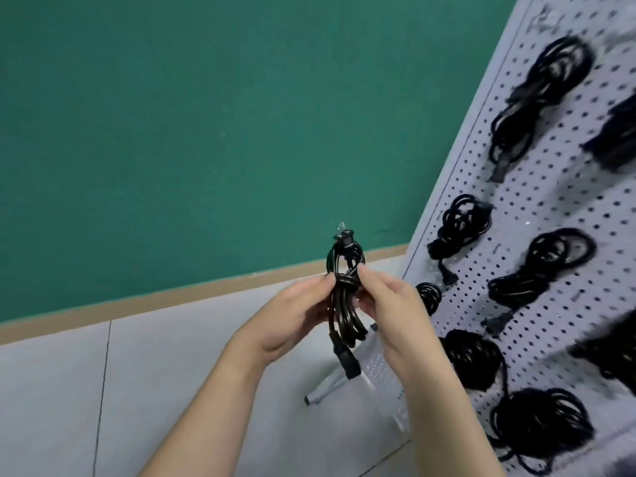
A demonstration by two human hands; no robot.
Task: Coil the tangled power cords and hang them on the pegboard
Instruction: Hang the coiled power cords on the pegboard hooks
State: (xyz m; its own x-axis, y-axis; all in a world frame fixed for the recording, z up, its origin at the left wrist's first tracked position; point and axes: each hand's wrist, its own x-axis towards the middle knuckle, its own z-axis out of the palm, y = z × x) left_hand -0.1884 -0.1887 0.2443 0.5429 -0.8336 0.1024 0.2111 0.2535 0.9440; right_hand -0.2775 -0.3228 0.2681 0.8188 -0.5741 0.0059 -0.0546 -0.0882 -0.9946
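Coiled black power cord (345, 297) held upright between both hands before the green wall (206, 132). Left hand (296, 318) and right hand (389, 315) each pinch its wrapped waist, fingers curled closed. White pegboard (550, 215), at right, carries hung cord bundles (540, 101).

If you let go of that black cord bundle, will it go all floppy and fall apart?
Probably not. The cord bundle has a wrap cinched around its middle, pinched by the left hand and right hand, so it should keep its shape. Its loose plug end dangles, so that part likely swings.
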